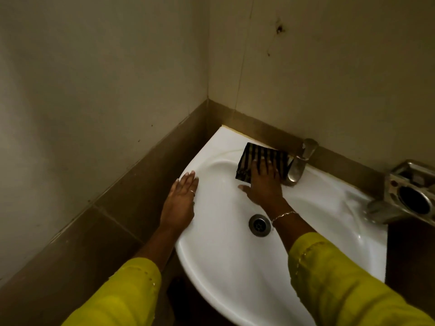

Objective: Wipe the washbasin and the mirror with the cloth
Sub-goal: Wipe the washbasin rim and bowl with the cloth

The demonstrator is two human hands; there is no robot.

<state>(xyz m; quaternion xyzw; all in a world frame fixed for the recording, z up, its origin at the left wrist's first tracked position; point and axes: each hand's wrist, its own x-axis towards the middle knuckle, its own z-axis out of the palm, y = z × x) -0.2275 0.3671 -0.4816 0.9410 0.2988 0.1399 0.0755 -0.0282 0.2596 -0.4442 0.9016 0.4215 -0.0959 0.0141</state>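
Item: basin [223, 255], white, set into a wall corner; drain [259, 225] near its middle; tap [297, 168] on the back ledge; metal holder [409, 196] at the far right edge.

Item: cloth [263, 150], dark and striped, folded roughly square; lies on the back ledge and upper slope of the bowl, its right edge just beside the tap, possibly touching it, though the dim light makes that hard to settle.

Item: right hand [264, 182]; fingers straight and spread on top of the cloth, pressing it flat, not curled round it; thumb off the cloth, on bare porcelain.

Item: left hand [181, 201]; flat and relaxed on the left rim, holding nothing, apparently steadying.

Item: mirror; not in view.

Step in hand, as judged: wiping the back ledge by the tap; bowl and mirror likely remain.

Handling notes: keep the palm over the cloth so it travels with the hand and does not bunch; work round the tap base, where grime tends to collect; sweep from the ledge down toward the drain in overlapping passes; move the left hand off the rim when that section is due.
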